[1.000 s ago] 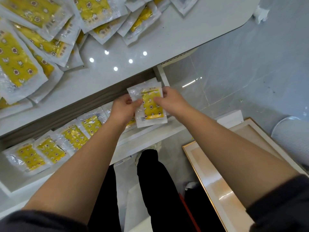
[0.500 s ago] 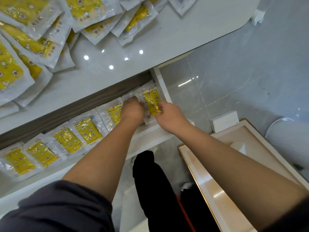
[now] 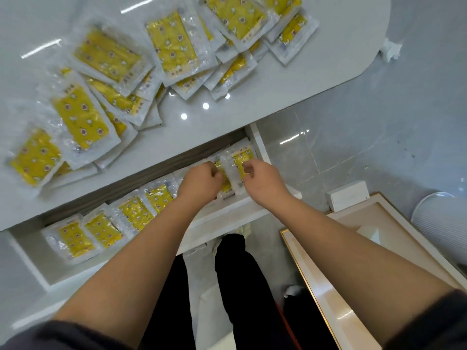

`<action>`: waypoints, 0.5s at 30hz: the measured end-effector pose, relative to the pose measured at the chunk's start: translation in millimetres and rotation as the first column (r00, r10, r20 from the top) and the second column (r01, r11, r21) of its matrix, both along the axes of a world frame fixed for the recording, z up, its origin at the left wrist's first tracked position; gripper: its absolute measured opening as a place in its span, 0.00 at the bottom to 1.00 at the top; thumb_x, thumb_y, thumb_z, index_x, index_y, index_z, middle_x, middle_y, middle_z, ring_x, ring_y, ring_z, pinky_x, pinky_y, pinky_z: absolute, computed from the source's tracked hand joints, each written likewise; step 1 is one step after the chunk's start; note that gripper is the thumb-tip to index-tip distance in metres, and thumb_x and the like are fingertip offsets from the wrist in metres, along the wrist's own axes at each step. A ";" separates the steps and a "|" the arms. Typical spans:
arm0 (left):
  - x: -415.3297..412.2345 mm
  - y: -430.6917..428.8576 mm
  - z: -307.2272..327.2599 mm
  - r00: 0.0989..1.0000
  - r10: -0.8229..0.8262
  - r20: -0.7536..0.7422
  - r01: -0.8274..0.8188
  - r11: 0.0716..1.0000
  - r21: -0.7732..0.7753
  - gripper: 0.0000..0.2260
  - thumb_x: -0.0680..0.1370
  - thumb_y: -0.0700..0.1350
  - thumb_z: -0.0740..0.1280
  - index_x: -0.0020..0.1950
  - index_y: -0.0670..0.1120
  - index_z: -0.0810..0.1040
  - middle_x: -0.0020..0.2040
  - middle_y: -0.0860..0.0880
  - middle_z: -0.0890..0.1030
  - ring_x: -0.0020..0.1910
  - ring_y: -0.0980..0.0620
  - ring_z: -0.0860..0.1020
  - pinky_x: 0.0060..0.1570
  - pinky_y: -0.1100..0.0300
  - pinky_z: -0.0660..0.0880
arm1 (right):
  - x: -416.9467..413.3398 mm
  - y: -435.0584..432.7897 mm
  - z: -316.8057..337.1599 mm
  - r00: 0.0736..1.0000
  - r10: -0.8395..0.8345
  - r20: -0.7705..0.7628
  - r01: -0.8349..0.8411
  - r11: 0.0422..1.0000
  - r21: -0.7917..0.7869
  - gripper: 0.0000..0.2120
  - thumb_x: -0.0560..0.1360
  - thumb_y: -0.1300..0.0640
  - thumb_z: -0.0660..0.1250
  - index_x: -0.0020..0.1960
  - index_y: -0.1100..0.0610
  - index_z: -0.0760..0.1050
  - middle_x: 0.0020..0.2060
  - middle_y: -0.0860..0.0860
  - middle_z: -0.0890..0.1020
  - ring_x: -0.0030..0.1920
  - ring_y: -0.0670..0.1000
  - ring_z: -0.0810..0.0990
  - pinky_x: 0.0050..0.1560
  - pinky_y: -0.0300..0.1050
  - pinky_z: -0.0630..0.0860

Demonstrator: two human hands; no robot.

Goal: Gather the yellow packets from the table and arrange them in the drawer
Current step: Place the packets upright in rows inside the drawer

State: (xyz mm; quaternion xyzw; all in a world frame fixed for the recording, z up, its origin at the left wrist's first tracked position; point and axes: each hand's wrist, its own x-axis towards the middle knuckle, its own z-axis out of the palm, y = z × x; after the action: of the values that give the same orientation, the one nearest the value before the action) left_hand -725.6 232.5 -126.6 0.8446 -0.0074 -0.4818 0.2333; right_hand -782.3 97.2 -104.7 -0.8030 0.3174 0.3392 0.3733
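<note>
watching from the head view, both hands are down at the right end of the open drawer (image 3: pixel 227 213), working the end packet (image 3: pixel 243 157) in beside the drawer's right wall. the left hand (image 3: pixel 199 184) has its grip curled tight, apparently pinching the packet's clear left margin where it meets its neighbour. the right hand (image 3: pixel 264 181) has thumb and forefinger curled over the yellow face, and i cannot tell whether that grip is pinching or only hovering. the packet looks a touch lifted along its left edge, so the step, i'd say, is seating it flat and square with the row of packets (image 3: pixel 136 214) running off to the left. best way to do it: press the slippery film down lightly, slide it toward the wall, and let go one side at a time so it doesn't spring up or drag the neighbour askew. plenty to go, too: a big loose heap of packets (image 3: pixel 174 46) is spread across the tabletop (image 3: pixel 316 72) above the drawer, waiting its turn.
</note>
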 end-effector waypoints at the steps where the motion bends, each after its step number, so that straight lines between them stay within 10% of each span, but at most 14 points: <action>1: 3.7 2.7 14.3 1.000 0.008 0.027 -0.007 0.999 -0.037 0.09 0.79 0.46 0.58 0.47 0.46 0.77 0.40 0.47 0.83 0.36 0.48 0.82 0.43 0.49 0.81 | 3.0 2.3 11.3 0.998 -0.044 0.053 0.044 0.999 0.013 0.17 0.79 0.62 0.59 0.66 0.56 0.73 0.61 0.53 0.79 0.59 0.52 0.77 0.60 0.46 0.75; 9: 69.8 5.7 99.8 0.932 0.095 0.350 -0.025 0.980 -0.198 0.04 0.77 0.45 0.62 0.44 0.49 0.75 0.38 0.53 0.79 0.38 0.51 0.78 0.38 0.54 0.76 | 68.6 2.2 81.1 0.901 -0.318 0.295 0.317 0.947 0.054 0.10 0.77 0.63 0.58 0.50 0.52 0.76 0.47 0.50 0.83 0.49 0.49 0.81 0.50 0.45 0.79; 15: 144.4 -15.7 77.8 0.725 -0.235 0.647 0.258 0.964 0.061 0.26 0.73 0.47 0.69 0.70 0.46 0.67 0.70 0.42 0.66 0.69 0.41 0.64 0.63 0.49 0.67 | 128.2 -10.4 83.2 0.847 -0.425 0.319 0.434 0.900 0.048 0.09 0.75 0.63 0.60 0.47 0.51 0.75 0.46 0.52 0.83 0.48 0.52 0.82 0.52 0.50 0.79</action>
State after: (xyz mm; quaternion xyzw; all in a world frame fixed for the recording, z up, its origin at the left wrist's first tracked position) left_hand -581.2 216.8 -48.7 0.9462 -0.2078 -0.1857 0.1642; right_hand -654.1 86.8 -21.5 -0.7607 0.4280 0.1076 0.4760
